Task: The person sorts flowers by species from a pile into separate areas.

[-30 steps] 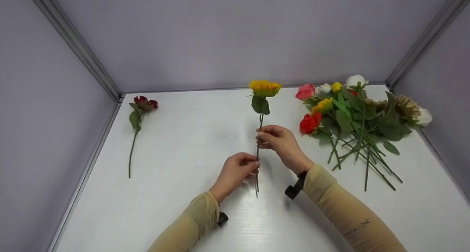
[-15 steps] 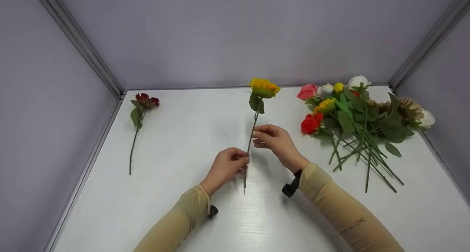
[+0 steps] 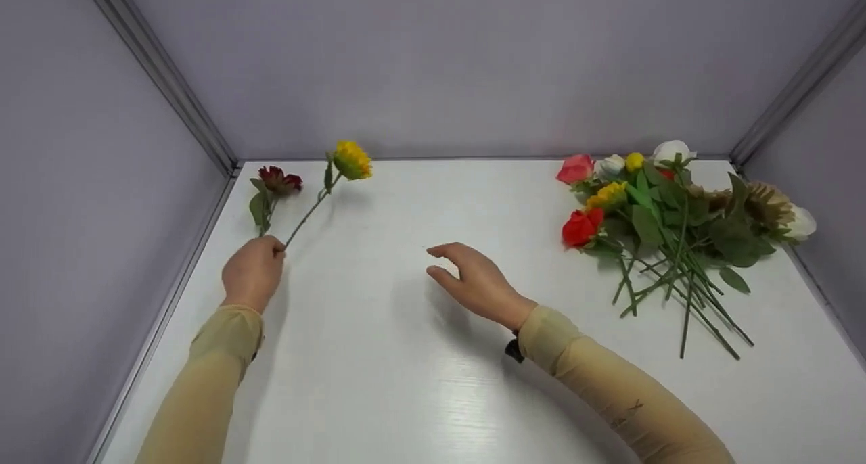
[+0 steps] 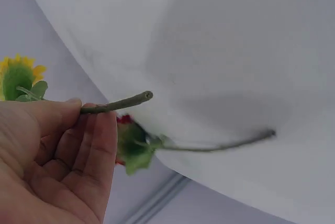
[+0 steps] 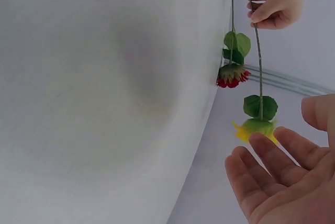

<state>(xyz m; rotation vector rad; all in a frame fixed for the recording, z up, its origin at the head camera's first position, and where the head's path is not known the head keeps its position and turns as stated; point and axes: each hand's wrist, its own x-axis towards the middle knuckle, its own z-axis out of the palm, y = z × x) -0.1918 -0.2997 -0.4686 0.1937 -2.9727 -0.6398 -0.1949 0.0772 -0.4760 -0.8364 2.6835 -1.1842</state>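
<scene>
- Pinching the thin green stem near its cut end, the left hand (image 3: 254, 272) keeps a closed grip, thumb and curled fingers (image 4: 89, 145) round the yellow artificial sunflower with a green leaf (image 3: 351, 159).
- From the left hand the sunflower slants up and away, its yellow head lifted above the white table (image 3: 419, 383), near the far left corner.
- Just beside the sunflower, on the side nearer the left wall, lies a dark red artificial flower on a long green stem (image 3: 277, 180); its stem runs flat on the table and passes behind the left hand in the head view.
- The right wrist view shows the two stems side by side, the red flower (image 5: 232, 76) closer to the table edge than the sunflower (image 5: 255, 127).
- The right hand (image 3: 473, 283) hangs over the middle of the table, well apart from the sunflower, its grip loose and wide with fingers spread and holding nothing.
- Well away from the sunflower, at the far right of the table, sits a heap of artificial flowers in red, pink, white, yellow and brown with tangled green stems (image 3: 666, 214).
</scene>
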